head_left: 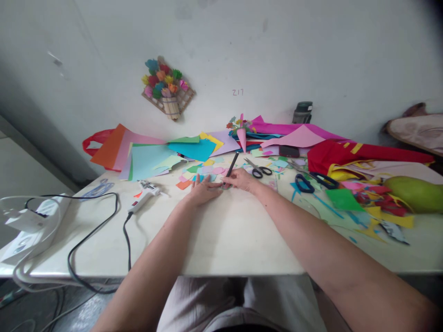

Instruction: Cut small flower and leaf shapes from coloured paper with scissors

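My left hand point(203, 189) lies flat with fingers stretched out, pressing down on small paper pieces point(207, 173) in the middle of the white table point(228, 235). My right hand point(241, 179) is closed around a dark pencil point(231, 167), whose tip touches the paper just right of my left fingers. The two hands almost touch. Coloured paper scraps lie all round them.
Large coloured paper sheets point(155, 154) are stacked at the back. Black-handled scissors point(258, 169), blue-handled scissors point(311, 180), a white glue gun point(143, 200) with a black cord, a power strip point(31, 221), red cloth point(346, 154) and a green fruit point(415, 193) lie about.
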A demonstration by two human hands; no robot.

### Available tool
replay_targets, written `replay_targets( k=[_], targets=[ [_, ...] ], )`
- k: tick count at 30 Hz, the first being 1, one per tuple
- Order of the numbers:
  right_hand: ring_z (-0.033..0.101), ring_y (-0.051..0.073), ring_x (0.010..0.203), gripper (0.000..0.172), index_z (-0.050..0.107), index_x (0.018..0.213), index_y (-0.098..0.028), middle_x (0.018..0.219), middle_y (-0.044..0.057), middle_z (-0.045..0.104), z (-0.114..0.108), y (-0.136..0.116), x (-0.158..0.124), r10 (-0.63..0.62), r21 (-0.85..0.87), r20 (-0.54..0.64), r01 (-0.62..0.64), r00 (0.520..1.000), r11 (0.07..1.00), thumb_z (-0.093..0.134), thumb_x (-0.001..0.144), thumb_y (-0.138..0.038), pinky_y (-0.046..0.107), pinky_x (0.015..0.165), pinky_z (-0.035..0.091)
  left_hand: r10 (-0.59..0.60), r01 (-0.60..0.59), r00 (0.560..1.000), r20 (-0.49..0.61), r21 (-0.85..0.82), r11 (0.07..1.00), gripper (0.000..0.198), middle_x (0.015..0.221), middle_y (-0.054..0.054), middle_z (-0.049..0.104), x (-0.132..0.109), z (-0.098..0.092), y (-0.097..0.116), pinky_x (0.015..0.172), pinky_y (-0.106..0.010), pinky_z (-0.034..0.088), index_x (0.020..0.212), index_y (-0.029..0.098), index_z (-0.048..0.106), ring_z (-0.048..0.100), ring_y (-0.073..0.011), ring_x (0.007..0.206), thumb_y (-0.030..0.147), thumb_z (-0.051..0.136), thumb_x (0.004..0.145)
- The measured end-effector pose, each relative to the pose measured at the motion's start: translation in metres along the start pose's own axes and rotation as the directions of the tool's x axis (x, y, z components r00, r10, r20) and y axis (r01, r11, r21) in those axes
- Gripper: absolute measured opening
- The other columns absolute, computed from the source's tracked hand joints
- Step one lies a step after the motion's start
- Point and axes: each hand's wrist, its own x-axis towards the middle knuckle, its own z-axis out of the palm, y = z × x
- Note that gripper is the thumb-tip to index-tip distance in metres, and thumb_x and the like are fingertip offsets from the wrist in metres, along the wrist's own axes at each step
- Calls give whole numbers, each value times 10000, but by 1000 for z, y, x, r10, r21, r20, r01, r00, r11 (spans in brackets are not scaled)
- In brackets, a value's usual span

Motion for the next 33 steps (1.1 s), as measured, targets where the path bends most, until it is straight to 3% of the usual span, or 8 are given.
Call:
replay_targets(
  k=[8, 21, 33],
  targets=[
    [659, 140, 643, 234, 699, 844, -135, 711, 69, 724, 0, 1, 1, -1, -63, -15, 0, 1000, 998, 633, 792, -353, 180, 487, 432, 7, -7, 1000, -7, 19, 1000, 550, 1529, 74, 204, -2, -2, 2, 1139, -485, 48, 1237, 391, 577, -102, -317, 1400, 593, 546, 726],
    [652, 127, 616, 211, 690, 820, -125, 676, 68, 712, 1, 1, 1, 17, 44, -5, -16, 1000, 999, 646, 790, -329, 162, 462, 424, 23, -23, 1000, -1, -5, 1000, 543, 1526, 88, 212, -1, -2, 0, 1132, -503, 26, 1239, 396, 571, -104, -316, 1404, 574, 561, 726],
    [663, 136, 648, 207, 687, 818, -127, 701, 70, 721, 0, 0, 0, 11, -4, -5, -11, 1000, 1000, 637, 794, -327, 171, 480, 439, 8, -8, 1000, -4, 1, 1000, 529, 1526, 74, 216, -5, -3, 4, 1139, -494, 38, 1244, 388, 569, -83, -315, 1405, 553, 567, 742]
  ],
)
